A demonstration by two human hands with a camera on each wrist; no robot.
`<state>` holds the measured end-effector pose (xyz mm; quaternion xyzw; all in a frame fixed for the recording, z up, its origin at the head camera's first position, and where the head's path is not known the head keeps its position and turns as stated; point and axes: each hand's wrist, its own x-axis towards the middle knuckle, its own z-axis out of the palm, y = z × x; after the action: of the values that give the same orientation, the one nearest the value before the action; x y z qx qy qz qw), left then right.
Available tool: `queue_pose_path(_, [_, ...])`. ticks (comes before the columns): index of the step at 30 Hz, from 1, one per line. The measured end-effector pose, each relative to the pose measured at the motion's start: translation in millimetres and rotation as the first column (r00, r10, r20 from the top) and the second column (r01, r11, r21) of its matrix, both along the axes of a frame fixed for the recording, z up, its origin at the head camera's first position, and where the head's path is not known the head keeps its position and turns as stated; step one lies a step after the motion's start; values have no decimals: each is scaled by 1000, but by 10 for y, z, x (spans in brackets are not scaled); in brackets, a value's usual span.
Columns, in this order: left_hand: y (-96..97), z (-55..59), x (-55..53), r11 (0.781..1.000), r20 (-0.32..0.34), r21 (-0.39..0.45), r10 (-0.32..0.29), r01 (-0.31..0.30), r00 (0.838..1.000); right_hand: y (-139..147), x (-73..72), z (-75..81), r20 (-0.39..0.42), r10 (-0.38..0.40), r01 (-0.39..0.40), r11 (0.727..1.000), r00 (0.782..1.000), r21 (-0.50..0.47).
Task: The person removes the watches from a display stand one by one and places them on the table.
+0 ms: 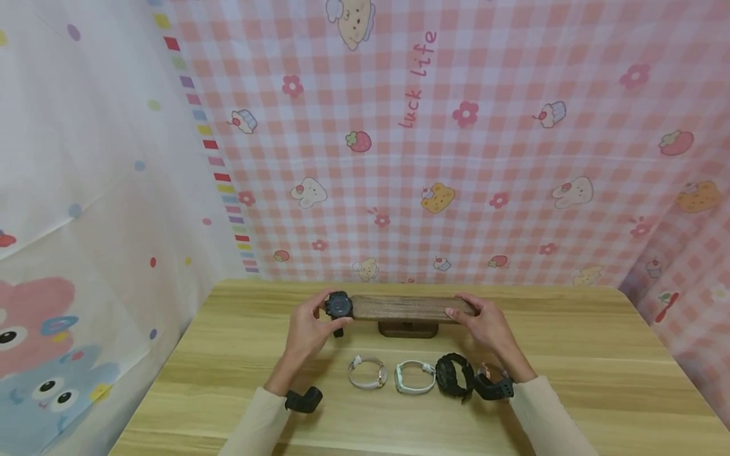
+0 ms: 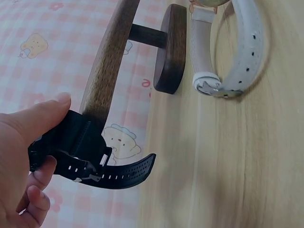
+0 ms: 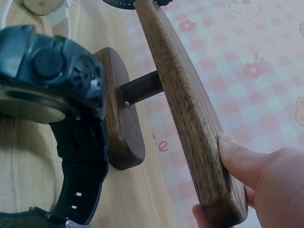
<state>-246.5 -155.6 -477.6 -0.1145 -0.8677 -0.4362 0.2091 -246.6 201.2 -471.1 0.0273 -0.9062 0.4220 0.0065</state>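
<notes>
A dark wooden watch stand [image 1: 405, 308] with a horizontal bar on a short post and rounded base [image 1: 408, 330] stands toward the back of the table. On the bar's left end sits a black digital watch [image 1: 339, 305], its strap end hanging below. My left hand [image 1: 308, 326] grips this watch between thumb and fingers; in the left wrist view the buckled black strap [image 2: 121, 175] loops under the bar. At the other end, my right hand [image 1: 485, 322] pinches the bar, thumb on the near side and fingers behind, as the right wrist view shows around the bar's end [image 3: 221, 204].
In a row before the stand lie a white-strapped watch [image 1: 367, 373], a pale mint watch [image 1: 415, 378], a chunky black watch [image 1: 453, 377] and a rose-gold one [image 1: 487, 370] partly hidden by the right wrist's black band [image 1: 495, 387]. A checked cloth [image 1: 399, 240] hangs behind the table.
</notes>
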Motion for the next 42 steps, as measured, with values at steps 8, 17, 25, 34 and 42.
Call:
queue_pose_path(8, [-76,-17,91,999,1,-27,-20,20,1000,-11,2,3,-6,-6,6,1000,1000,-12])
queue_pose_path(17, [-174,-48,231,996,44,-83,-20,23,999,-5,15,12,-13,-5,5,1000,1000,-16])
queue_pose_path(25, [-189,-39,352,991,39,-117,-61,65,997,1,13,9,-21,-2,2,1000,1000,-13])
queue_pose_path(34, [-206,-72,439,983,8,-165,-80,81,997,-5,8,18,-10,-11,11,1000,1000,3])
queue_pose_path(42, [-241,-104,499,975,-2,-202,-97,94,995,-4,-4,12,-6,-9,9,1000,1000,1])
